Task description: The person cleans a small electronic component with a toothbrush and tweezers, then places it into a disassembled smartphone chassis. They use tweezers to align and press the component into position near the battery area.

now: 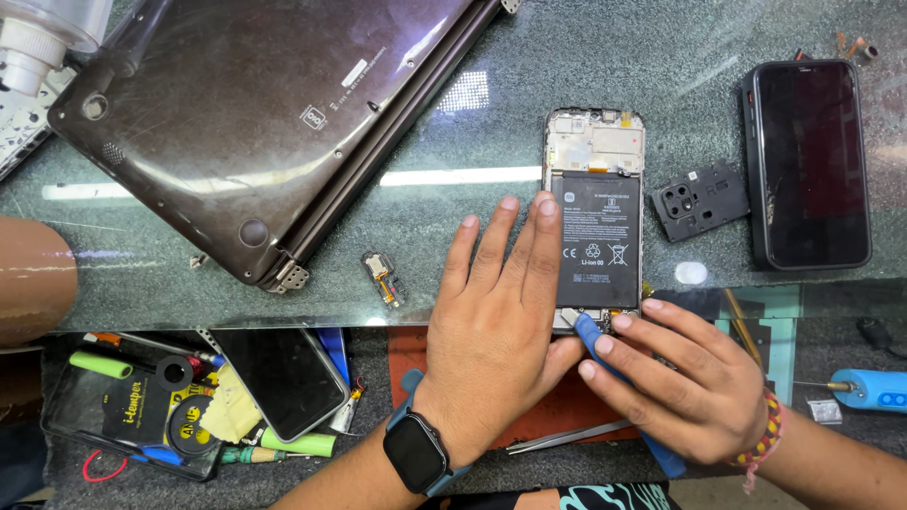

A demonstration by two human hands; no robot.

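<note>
An opened phone (595, 203) lies back side up on the glass worktop (453, 227), its black battery (598, 241) exposed. My left hand (496, 312), with a dark smartwatch (416, 451) on the wrist, rests flat on the phone's left edge, fingers spread. My right hand (685, 378) grips a blue plastic pry tool (590, 338), whose tip touches the phone's bottom end below the battery.
A dark laptop (255, 123) lies upside down at upper left. A black phone (811, 161) and a black camera cover plate (699, 198) sit to the right. A small loose part (383, 277), tweezers (567, 437), another phone (288, 378), a parts tray (123, 406) and a blue electric screwdriver (869, 389) lie nearby.
</note>
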